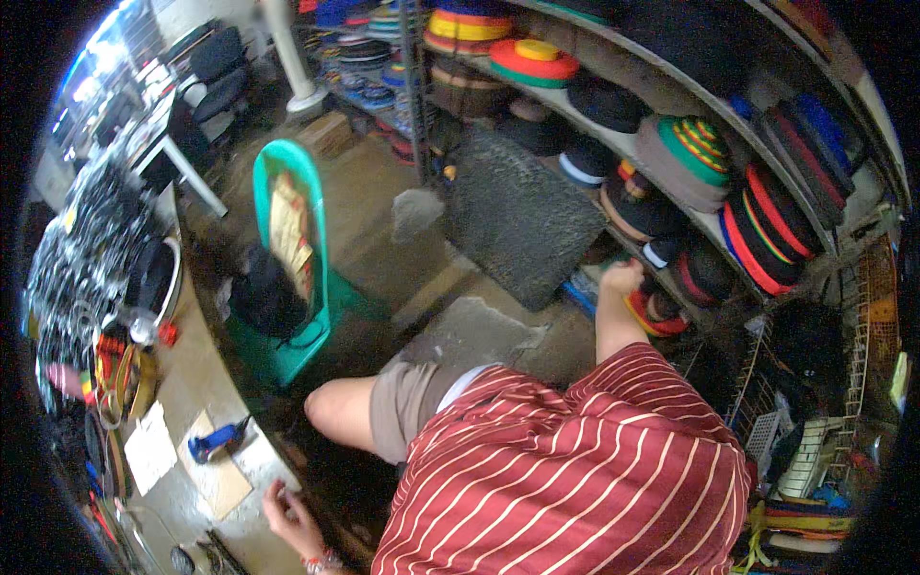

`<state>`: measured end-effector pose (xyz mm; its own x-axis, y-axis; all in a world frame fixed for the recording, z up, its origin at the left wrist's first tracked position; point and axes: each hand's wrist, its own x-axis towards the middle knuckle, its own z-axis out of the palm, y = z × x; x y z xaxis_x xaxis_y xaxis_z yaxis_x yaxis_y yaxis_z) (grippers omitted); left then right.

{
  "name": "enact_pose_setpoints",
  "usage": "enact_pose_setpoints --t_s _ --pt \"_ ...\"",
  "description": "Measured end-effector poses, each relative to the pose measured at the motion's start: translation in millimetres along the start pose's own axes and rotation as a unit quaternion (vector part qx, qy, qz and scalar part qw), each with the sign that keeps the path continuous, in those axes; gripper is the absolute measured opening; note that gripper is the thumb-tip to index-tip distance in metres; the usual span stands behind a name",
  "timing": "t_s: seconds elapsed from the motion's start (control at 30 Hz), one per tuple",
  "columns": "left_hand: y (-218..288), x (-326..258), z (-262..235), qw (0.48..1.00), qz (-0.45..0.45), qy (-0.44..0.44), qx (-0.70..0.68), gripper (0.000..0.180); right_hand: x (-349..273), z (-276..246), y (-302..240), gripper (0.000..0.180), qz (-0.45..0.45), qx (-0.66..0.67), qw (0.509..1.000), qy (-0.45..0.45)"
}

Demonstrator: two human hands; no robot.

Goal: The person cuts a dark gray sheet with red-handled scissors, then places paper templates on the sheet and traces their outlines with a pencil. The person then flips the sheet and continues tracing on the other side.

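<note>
My right hand (624, 276) reaches out to the lowest level of the shelf rack, its fingers bent closed. Whatever they hold, if anything, is hidden. Close to it are a flat blue item (581, 295), a red and yellow round piece (657, 316) and a dark textured sheet (522, 216). My left hand (291, 520) is at the worktable's edge, fingers loosely curled and apart, with nothing in it. On the worktable (196, 369), a blue tool (217, 441) of unclear kind lies on a tan sheet (222, 484), beside a white paper (150, 448).
Shelves on the right hold striped rolls (767, 230) and coiled bands (534, 63). A green plastic chair (321, 287) with a black bundle (266, 292) stands between table and floor. Shiny dark material (96, 240) is heaped at the left. A wire rack (858, 345) is at far right.
</note>
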<state>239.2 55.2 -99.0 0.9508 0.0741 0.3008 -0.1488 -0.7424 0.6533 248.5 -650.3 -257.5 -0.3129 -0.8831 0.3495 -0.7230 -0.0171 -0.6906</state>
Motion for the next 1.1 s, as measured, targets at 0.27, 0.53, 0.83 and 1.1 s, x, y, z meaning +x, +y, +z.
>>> enact_pose_setpoints --t_s 0.27,0.53,0.83,1.1 --pt "-75 5 -31 0.975 -0.191 0.102 -0.051 0.032 170 -54 52 0.050 0.142 -0.184 0.970 0.079" --pt "-109 2 -37 0.960 -0.186 0.152 -0.143 0.029 282 -65 121 0.060 0.218 -0.325 0.906 -0.162" --pt "-83 -3 -27 0.954 -0.197 0.178 -0.135 0.030 277 -71 111 0.063 0.172 -0.322 0.923 -0.122" --pt "-64 -8 -17 0.961 -0.166 0.177 -0.131 0.030 269 -54 108 0.066 0.133 -0.306 0.934 -0.129"
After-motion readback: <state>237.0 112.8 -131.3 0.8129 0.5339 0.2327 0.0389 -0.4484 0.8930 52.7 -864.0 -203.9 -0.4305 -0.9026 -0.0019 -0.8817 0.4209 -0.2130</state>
